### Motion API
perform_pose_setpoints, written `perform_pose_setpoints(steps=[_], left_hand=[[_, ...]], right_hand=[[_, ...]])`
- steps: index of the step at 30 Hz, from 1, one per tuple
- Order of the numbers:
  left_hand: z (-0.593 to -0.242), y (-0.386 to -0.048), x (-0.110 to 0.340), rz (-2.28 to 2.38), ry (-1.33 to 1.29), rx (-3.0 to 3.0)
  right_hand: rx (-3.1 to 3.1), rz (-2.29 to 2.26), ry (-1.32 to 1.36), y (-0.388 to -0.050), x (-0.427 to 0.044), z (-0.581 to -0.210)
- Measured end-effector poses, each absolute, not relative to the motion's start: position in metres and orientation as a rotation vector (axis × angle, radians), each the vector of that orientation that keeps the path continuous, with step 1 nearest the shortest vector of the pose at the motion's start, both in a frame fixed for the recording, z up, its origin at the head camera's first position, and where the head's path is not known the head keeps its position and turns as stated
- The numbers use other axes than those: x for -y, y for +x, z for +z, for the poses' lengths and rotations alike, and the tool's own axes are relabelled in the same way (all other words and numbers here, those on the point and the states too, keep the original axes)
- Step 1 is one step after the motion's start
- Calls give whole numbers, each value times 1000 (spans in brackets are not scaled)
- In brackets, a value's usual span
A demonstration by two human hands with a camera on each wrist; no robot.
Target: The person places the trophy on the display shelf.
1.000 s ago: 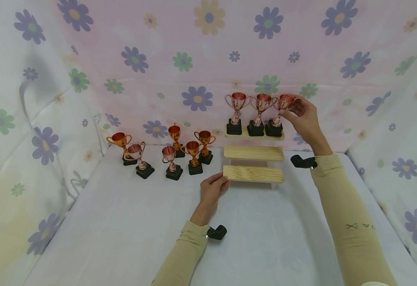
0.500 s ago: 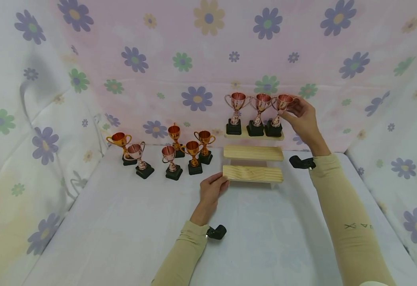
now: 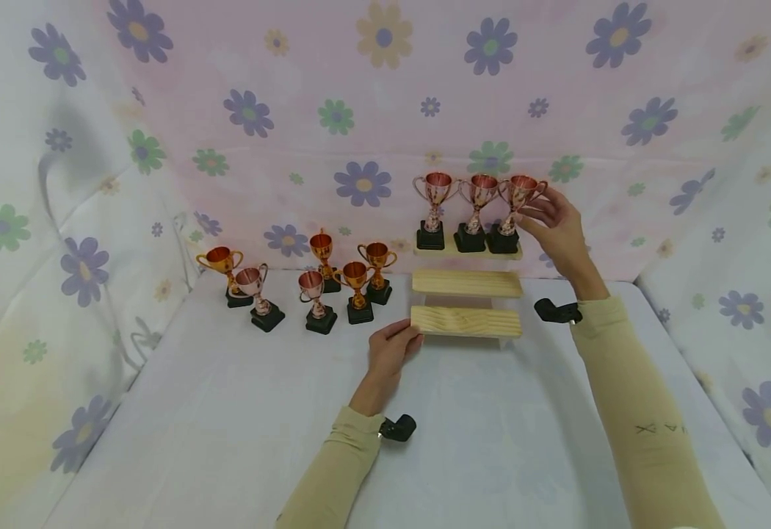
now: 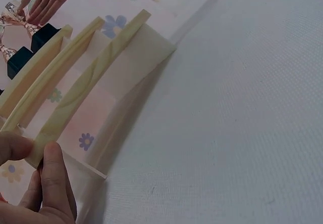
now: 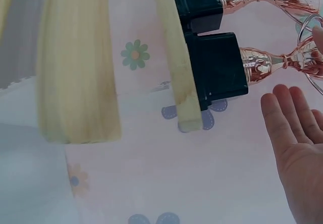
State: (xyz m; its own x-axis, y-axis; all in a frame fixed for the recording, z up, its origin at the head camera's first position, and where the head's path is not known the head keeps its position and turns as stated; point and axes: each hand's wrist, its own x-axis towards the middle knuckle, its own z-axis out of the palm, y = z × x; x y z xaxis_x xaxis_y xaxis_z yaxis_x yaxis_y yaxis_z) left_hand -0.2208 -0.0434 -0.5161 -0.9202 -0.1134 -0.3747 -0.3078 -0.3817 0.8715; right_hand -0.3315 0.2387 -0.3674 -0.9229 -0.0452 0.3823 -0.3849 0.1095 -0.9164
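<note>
A three-tier wooden shelf stands at the back of the table. Its lowest board has its left end pinched between thumb and fingers of my left hand, as the left wrist view confirms. Along the top board are three rose-gold trophies with black bases: a left one, a middle one and a right one. My right hand is beside the right trophy. In the right wrist view its fingers are straight and apart from the stem, while the thumb is near the cup.
Left of the shelf stand more trophies: several gold ones, such as the front gold trophy, and two rose-gold ones, including a tilted-looking rose-gold trophy. A flowered cloth hangs behind and at both sides. White cloth covers the table.
My right hand has loosened from the right trophy, its fingers sliding down and away from the cup. That trophy has shifted slightly and stands on the top board. My left hand stays put.
</note>
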Motion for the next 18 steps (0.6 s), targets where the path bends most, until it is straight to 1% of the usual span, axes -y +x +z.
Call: perform_pose_setpoints(steps=[4,10,14,18], left_hand=[[-513,-221,49,2368,-491,-1749],[-502,-224,68,2097,-242,-2028],[-492,-222,89,1862,-68,-2226],[-481,-214,118,1663,126,-2313]], right_hand=[[2271,1716,322,-319,-245,-376],[2429,1549,227,-300,-255,-397],[2538,1455,198,-284,-261,-413],[2608,1467,175,-267,-260,-434]])
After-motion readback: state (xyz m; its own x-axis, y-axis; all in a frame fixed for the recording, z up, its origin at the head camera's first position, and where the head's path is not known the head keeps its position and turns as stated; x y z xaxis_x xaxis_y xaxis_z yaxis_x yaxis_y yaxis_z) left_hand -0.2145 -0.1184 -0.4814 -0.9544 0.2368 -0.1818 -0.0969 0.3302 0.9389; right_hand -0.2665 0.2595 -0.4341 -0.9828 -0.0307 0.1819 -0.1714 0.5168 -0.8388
